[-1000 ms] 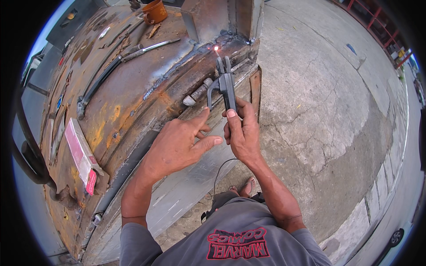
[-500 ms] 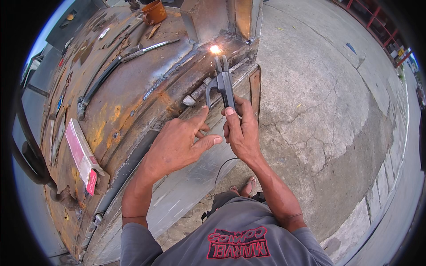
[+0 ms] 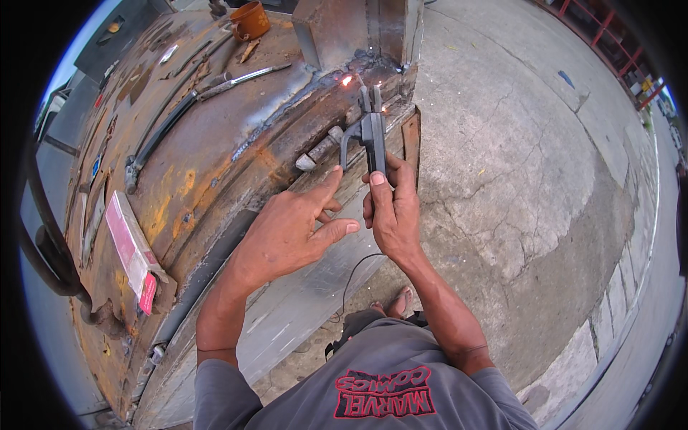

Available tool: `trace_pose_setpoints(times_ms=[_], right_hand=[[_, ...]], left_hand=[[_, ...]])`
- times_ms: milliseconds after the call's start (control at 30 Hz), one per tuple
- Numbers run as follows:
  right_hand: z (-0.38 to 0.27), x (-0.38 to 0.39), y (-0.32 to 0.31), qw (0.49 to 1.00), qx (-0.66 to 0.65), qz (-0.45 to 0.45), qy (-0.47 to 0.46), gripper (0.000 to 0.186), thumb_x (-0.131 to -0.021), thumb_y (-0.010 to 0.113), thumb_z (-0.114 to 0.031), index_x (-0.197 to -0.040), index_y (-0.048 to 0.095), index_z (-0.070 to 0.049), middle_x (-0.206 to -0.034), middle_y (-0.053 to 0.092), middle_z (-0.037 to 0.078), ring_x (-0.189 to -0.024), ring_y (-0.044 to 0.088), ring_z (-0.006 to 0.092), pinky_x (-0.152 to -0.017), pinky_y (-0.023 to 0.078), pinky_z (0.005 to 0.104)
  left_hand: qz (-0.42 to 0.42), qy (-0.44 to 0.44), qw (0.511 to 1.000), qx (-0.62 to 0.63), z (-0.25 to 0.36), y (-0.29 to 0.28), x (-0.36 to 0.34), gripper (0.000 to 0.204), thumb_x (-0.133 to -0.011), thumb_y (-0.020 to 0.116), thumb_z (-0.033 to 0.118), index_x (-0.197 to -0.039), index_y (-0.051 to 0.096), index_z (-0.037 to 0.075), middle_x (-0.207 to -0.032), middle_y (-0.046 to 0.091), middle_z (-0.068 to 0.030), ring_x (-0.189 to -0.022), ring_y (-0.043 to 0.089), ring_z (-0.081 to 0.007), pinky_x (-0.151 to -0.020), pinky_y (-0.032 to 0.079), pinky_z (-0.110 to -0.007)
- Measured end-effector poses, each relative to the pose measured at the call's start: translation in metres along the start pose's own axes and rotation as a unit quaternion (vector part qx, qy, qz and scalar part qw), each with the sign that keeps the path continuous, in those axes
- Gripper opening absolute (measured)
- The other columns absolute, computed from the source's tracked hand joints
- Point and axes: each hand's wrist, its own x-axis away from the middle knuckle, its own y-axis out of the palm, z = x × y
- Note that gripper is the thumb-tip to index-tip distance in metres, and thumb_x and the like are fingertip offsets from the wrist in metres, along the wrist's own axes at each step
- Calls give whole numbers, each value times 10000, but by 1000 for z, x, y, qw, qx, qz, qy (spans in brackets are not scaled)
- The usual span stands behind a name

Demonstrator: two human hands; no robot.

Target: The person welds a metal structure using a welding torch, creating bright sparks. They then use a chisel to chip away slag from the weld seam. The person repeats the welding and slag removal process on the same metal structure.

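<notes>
My right hand (image 3: pixel 394 208) is wrapped round the black handle of a welding electrode holder (image 3: pixel 373 132), thumb along its top. The holder's jaws point away from me toward the foot of an upright metal post (image 3: pixel 337 32). A small orange glow (image 3: pixel 347 80) sits on the rusty seam left of the jaws, with a few sparks near them. Any rod in the jaws is too small to make out. My left hand (image 3: pixel 290 233) hovers over the metal edge, fingers apart and holding nothing, its index fingertip close below the holder's curved lever.
On the rusty metal bed (image 3: pixel 179 186) lie a hammer (image 3: pixel 161 136) and a pink-and-white box (image 3: pixel 132 244). An orange mug (image 3: pixel 249 21) stands at the far side. A dark cable (image 3: pixel 351 283) hangs below my hands. Cracked concrete (image 3: pixel 516 179) spreads on the right.
The bright white arc has shrunk to a dull orange glow. My right hand has shifted the electrode holder slightly right and nearer me. My left hand stays almost in place.
</notes>
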Motion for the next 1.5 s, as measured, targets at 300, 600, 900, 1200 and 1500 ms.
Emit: trace_pose_setpoints(times_ms=[300, 600, 900, 1200, 1500], right_hand=[[0, -3, 1, 1000, 20, -14, 5, 491, -1157, 510, -293, -1510, 445, 42, -1071, 654, 114, -638, 575, 66, -511, 482, 256], [0, -5, 2, 999, 42, -18, 4, 506, -1157, 508, -303, -1521, 439, 43, -1031, 659, 107, -637, 572, 73, -511, 477, 267], [1, -6, 1, 999, 46, -23, 6, 492, -1161, 506, -294, -1518, 432, 35, -1032, 659, 106, -637, 570, 70, -506, 475, 262], [4, -1, 2, 1000, -13, 8, -2, 496, -1165, 499, -281, -1529, 411, 46, -1101, 628, 102, -647, 563, 63, -500, 473, 238], [1, 1, 1, 999, 24, -21, 24, 469, -1163, 491, -275, -1508, 439, 38, -1071, 631, 99, -642, 566, 64, -505, 470, 253]], left_hand=[[-3, -8, 1000, -12, -1, -1, 0, 878, -958, 808, 444, -1565, 476, -97, -1153, 787, -258, -959, 804, -379, -782, 618, -407], [-9, -10, 1000, -23, -1, -2, -1, 878, -961, 802, 444, -1556, 477, -113, -1140, 789, -258, -972, 802, -379, -801, 629, -416], [-12, -3, 1000, -17, -3, 0, -2, 886, -982, 755, 447, -1544, 443, -163, -1076, 781, -289, -888, 795, -407, -848, 613, -460], [-8, -21, 1000, -3, -1, -1, 0, 869, -958, 810, 438, -1628, 450, 18, -1145, 784, -273, -1029, 793, -407, -832, 627, -429], [0, -3, 1000, -2, -5, 0, 1, 849, -977, 766, 448, -1535, 488, -126, -988, 768, -310, -913, 793, -431, -844, 608, -463]])
